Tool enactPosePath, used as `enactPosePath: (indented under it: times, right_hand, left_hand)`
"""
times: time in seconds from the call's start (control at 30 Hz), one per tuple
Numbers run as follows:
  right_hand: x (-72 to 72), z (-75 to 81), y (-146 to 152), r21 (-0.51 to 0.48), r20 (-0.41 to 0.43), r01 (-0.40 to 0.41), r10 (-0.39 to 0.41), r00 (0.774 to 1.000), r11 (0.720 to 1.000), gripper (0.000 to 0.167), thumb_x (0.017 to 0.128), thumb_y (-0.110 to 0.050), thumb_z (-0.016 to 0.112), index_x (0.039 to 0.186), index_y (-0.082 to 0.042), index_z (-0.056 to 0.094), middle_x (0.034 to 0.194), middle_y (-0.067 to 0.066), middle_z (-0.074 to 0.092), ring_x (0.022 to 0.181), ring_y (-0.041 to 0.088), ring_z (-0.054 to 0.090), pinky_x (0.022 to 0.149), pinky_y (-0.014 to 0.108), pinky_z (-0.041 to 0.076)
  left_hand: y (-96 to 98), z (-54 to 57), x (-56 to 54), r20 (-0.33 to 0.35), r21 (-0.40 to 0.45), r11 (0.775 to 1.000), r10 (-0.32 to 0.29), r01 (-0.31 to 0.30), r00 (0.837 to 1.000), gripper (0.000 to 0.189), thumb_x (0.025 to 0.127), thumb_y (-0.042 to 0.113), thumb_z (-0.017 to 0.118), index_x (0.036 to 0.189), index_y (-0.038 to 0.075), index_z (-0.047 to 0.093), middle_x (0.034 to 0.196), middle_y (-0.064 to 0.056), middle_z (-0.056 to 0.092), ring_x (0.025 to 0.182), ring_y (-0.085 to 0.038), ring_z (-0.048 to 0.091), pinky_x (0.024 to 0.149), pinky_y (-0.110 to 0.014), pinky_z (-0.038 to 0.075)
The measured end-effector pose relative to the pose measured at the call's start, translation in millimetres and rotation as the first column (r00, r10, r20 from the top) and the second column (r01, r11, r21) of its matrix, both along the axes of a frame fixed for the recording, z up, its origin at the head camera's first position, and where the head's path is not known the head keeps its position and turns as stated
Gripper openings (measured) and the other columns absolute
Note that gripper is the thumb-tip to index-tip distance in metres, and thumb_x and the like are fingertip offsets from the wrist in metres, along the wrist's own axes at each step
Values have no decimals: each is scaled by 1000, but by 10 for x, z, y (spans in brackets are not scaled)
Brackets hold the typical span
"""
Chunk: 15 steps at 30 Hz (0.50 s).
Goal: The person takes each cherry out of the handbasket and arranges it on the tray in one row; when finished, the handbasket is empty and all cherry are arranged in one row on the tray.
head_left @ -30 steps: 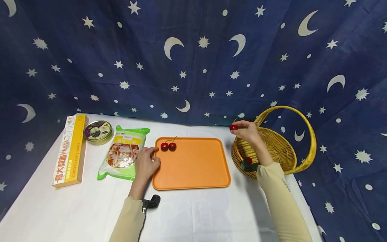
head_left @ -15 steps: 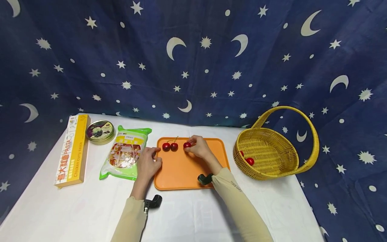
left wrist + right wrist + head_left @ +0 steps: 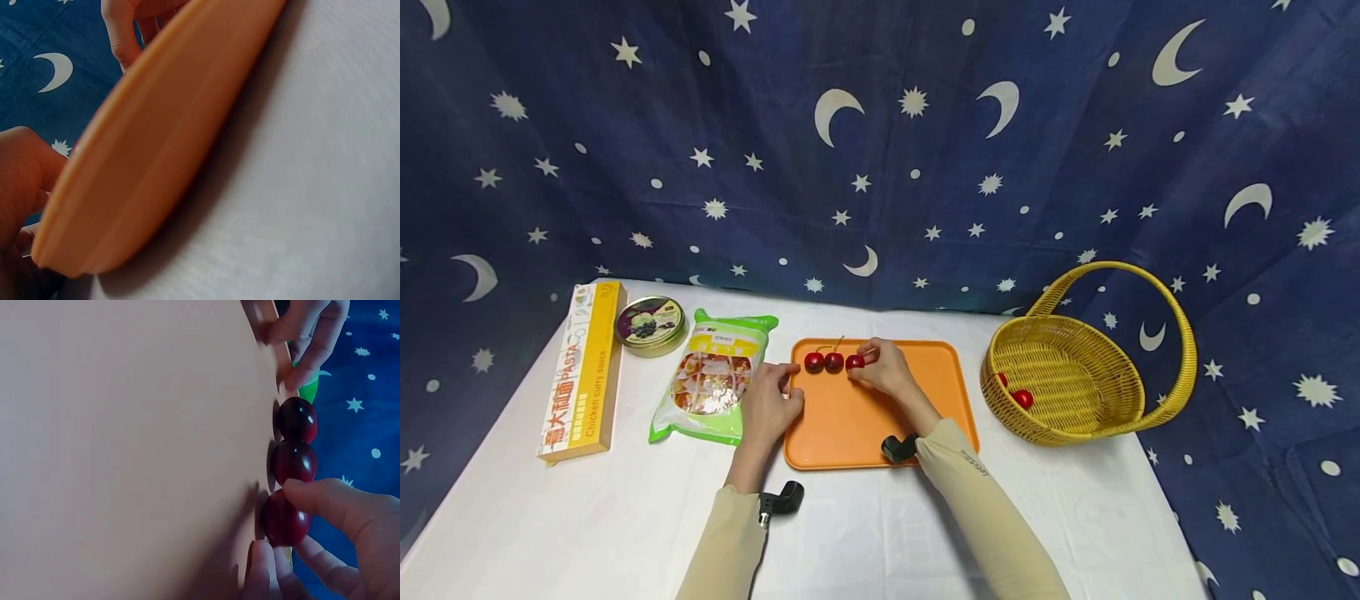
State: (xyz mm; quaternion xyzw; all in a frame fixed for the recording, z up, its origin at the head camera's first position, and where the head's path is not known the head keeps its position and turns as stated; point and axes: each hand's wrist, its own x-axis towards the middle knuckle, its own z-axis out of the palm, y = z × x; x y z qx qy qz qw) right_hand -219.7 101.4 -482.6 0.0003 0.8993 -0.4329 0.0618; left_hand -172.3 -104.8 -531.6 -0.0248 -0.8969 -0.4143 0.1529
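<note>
Near the back-left corner of the orange tray (image 3: 880, 417), my right hand (image 3: 886, 367) pinches a red cherry (image 3: 286, 519) between thumb and fingers. The cherry is low at the tray's surface, beside a middle cherry (image 3: 294, 460) and an end cherry (image 3: 298, 420); the three form a row along the far rim. Stems rise from the two cherries on the left. My left hand (image 3: 767, 407) grips the tray's left rim with thumb and index finger. The left wrist view mostly shows the tray's side wall (image 3: 150, 144), which hides part of both hands.
A yellow wicker basket (image 3: 1123, 375) with a tall handle stands to the right, with red cherries (image 3: 1022, 399) inside. On the left are a green-edged food bag (image 3: 713, 379), a round tin (image 3: 651, 325) and a pasta box (image 3: 582, 371). A star-patterned curtain (image 3: 880, 150) hangs behind the table.
My right hand has carried a cherry from beside the basket left to the tray, then slid it closer to the two cherries there. The left hand stays at the tray's left rim.
</note>
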Motion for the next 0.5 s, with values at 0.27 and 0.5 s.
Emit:
enactPosePath:
  times: [0.27, 0.5]
  right_hand:
    - [2, -26, 15, -64, 15, -11, 12, 1000, 998, 36, 71, -4, 84, 103, 3, 68, 87, 14, 70, 79, 22, 63, 58, 25, 48]
    - [-10, -41, 59, -115, -25, -49, 46, 999, 992, 34, 72, 1, 81, 104, 3, 70, 91, 16, 70, 86, 26, 65, 65, 24, 49]
  left_hand:
    - [-16, 7, 19, 20, 2, 1000, 3, -3, 1000, 34, 75, 6, 65, 108, 2, 73, 91, -12, 57, 75, -26, 50, 62, -38, 38]
    - [-5, 35, 14, 9, 5, 1000, -5, 5, 1000, 35, 74, 5, 66, 107, 2, 73, 89, -12, 57, 74, -26, 50, 63, -39, 39]
